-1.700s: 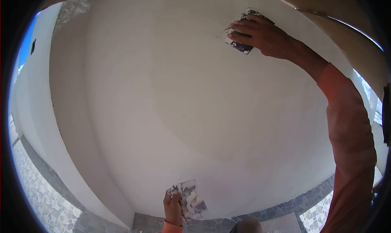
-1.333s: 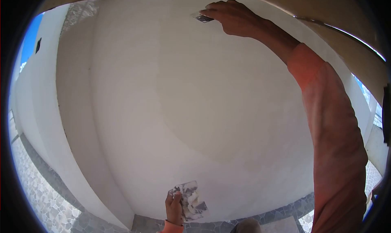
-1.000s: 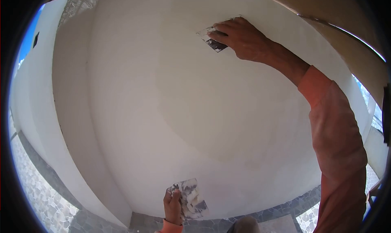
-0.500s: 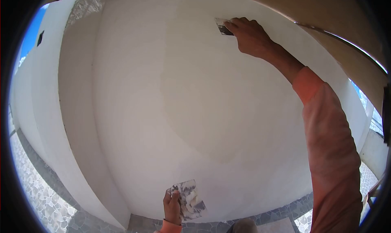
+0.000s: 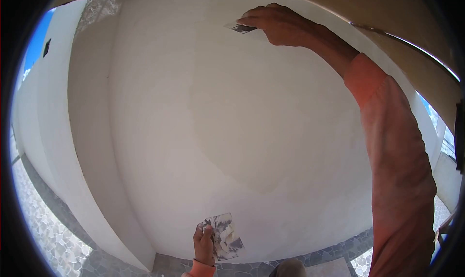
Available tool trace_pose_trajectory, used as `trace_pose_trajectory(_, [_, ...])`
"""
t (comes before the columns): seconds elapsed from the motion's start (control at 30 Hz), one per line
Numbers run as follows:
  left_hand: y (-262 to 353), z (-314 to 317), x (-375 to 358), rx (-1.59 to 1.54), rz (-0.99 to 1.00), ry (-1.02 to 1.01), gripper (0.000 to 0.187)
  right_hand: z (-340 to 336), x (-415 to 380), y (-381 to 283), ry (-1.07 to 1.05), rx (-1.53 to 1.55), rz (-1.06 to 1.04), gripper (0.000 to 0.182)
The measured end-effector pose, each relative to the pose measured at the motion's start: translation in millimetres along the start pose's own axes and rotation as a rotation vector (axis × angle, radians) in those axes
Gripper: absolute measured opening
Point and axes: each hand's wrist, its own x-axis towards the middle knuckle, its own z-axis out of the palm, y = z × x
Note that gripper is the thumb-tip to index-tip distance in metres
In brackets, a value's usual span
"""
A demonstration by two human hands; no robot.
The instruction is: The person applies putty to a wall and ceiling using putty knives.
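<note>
High on the white wall (image 5: 155,131), my right hand (image 5: 278,26) is closed on a flat putty knife (image 5: 242,29), whose blade lies at the wall surface. A darker, damp-looking patch of coating (image 5: 242,107) spreads over the wall's middle and upper part, below that hand. Low in the view, my left hand (image 5: 204,243) grips a flat rectangular plate (image 5: 226,238) smeared with white and grey putty, the thumb on its face. The plate is held apart from the right hand, in front of the wall's lower part.
A white pillar (image 5: 92,131) juts out along the left side. Grey stone-patterned floor (image 5: 58,233) runs below the wall. A brown overhang (image 5: 411,30) crosses the upper right. Part of a rounded dark shape (image 5: 289,268) shows at the bottom edge.
My right hand has moved left and slightly up with the putty knife, and the blade is now tilted flatter. My left hand and its plate have barely moved.
</note>
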Motion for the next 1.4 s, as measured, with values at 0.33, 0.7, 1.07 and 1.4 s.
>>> trace_pose_trajectory(0.33, [3,-1,-2,-0.026,0.005,-0.028,0.022,35,-29,-8,0.032,-0.221,-0.129,0.049])
trace_pose_trajectory(0.7, [4,0,-5,-0.042,0.014,-0.034,0.021,24,-86,-53,0.081,-0.053,0.258,0.025])
trace_pose_trajectory(1.07, [9,3,-8,0.003,0.007,-0.020,0.021,62,-69,-87,0.026,-0.581,0.028,0.025])
trace_pose_trajectory(1.4, [6,0,-5,-0.024,0.004,-0.043,0.021,38,-58,-86,-0.034,0.027,0.719,0.020])
